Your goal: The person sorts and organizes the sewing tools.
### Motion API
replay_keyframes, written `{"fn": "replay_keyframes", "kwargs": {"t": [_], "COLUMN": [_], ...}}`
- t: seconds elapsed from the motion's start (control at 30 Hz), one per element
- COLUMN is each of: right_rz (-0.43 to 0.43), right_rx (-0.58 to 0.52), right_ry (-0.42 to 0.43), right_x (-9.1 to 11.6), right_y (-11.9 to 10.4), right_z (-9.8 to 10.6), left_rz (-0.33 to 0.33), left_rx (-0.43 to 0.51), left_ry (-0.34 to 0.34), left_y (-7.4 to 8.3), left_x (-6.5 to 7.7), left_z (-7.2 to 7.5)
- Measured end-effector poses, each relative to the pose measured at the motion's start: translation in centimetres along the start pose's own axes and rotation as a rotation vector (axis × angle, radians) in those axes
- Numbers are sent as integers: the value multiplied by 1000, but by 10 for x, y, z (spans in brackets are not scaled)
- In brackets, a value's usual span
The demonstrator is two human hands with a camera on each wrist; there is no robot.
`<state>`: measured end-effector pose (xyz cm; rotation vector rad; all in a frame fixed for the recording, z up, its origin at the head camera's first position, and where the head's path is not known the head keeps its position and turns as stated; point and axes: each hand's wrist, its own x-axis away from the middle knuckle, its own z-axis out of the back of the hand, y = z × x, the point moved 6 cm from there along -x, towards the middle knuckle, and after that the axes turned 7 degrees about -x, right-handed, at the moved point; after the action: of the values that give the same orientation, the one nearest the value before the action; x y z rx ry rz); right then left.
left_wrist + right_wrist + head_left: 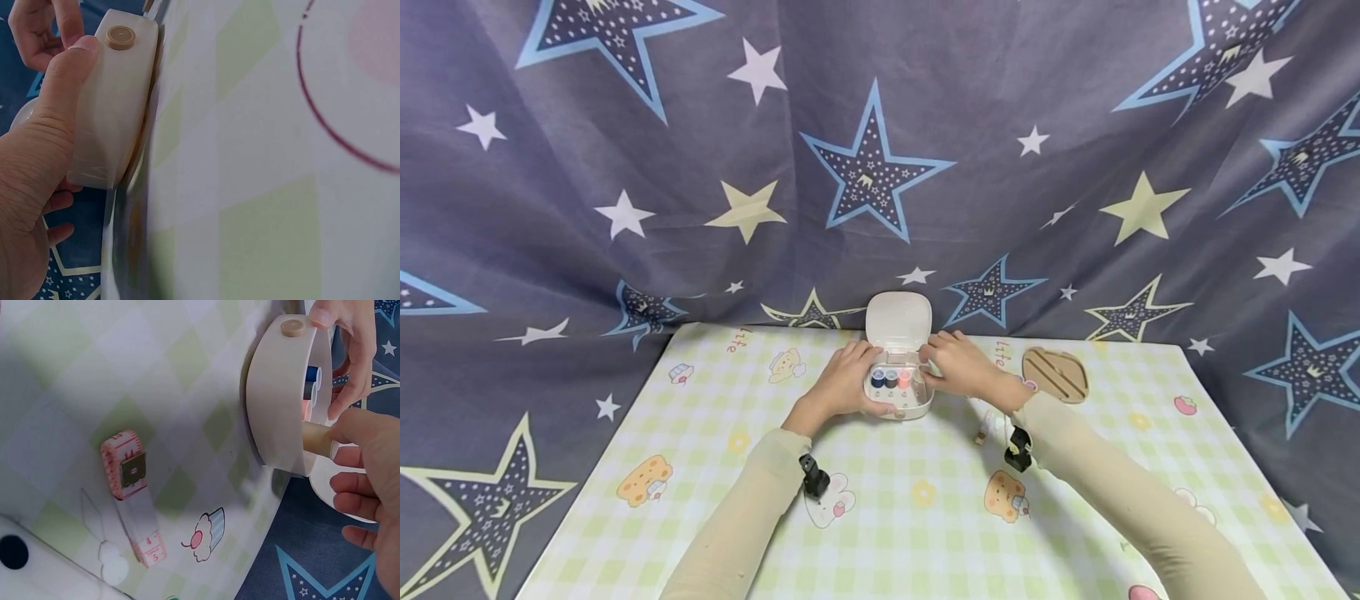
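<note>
A white sewing box (912,412) stands on the table with its lid (898,321) raised at the back. Navy, grey and pink thread spools (891,379) sit in a row inside it. My left hand (844,385) grips the box's left side, the thumb on the front rim near a tan button (120,37). At the box's right end, my right hand (962,367) pinches a beige thread spool (317,438) between thumb and index finger. This spool is partly inside the box; its lower end is hidden by the wall.
To the right lies a brown oval piece (1055,375) with slots. A folded pink-and-white tape measure (131,481) rests on the table, near the right forearm. The checked tablecloth (917,533) carries printed cartoons, and a star-patterned curtain (970,217) hangs right behind the box.
</note>
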<state>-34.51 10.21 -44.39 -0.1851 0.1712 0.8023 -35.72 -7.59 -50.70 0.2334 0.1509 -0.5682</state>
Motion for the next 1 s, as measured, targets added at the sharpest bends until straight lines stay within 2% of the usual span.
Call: {"fn": "replay_keyframes", "kwargs": {"t": [0.33, 1.0], "right_rz": [1, -24], "right_rx": [-2, -22], "right_ry": [-15, -31], "right_x": [-3, -4], "right_y": [1, 3], "right_z": [-3, -12], "left_rz": [14, 12], "left_rx": [-20, 0], "left_ry": [1, -2], "left_y": [-1, 1], "left_x": [0, 0], "left_z": [1, 0]}}
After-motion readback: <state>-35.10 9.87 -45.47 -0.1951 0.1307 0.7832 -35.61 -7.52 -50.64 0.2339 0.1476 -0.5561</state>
